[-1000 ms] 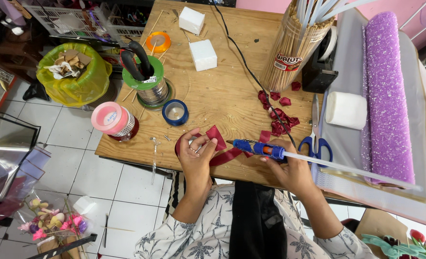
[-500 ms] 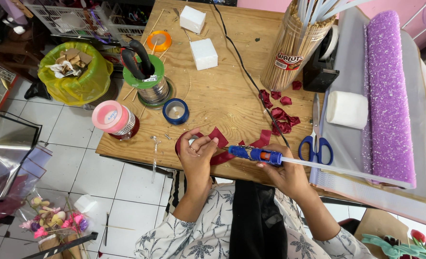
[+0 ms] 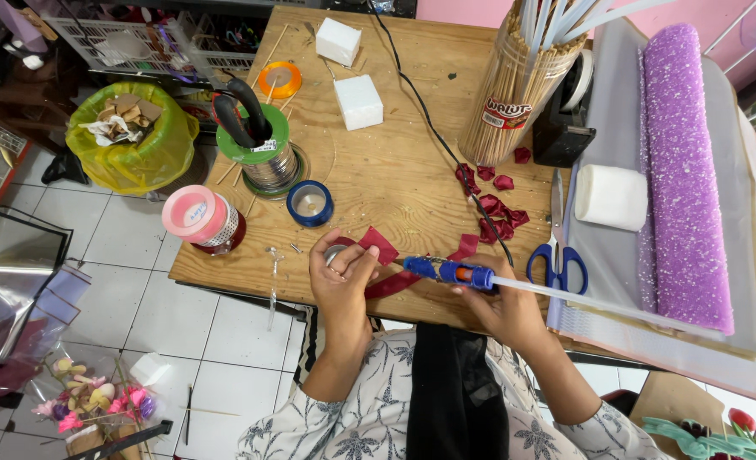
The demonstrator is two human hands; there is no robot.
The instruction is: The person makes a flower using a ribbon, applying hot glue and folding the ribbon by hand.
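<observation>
Left hand (image 3: 341,277) curled at the near edge of the wooden bench (image 3: 412,170), fingertips pinching a dark red ribbon piece (image 3: 380,245) against a small rounded object, mostly hidden by the fingers. Right hand (image 3: 501,307) just right of it, closed around a blue glue gun (image 3: 446,272), nozzle end pointing toward the ribbon, a long white glue stick (image 3: 582,298) trailing out behind over the grey sheet. More red ribbon running under both hands, touching the bench edge.

Beyond the ribbon: blue tape roll (image 3: 310,204). Left of that roll, pink-capped spool (image 3: 199,217); behind it, green-topped wire reel with black pliers (image 3: 254,136). Scattered red petals (image 3: 497,209) right of the tape roll, near a black cable. Blue-handled scissors (image 3: 557,243) past the petals. Tall jar of wooden skewers (image 3: 514,94) behind the petals. Purple mesh roll (image 3: 684,170) far right.
</observation>
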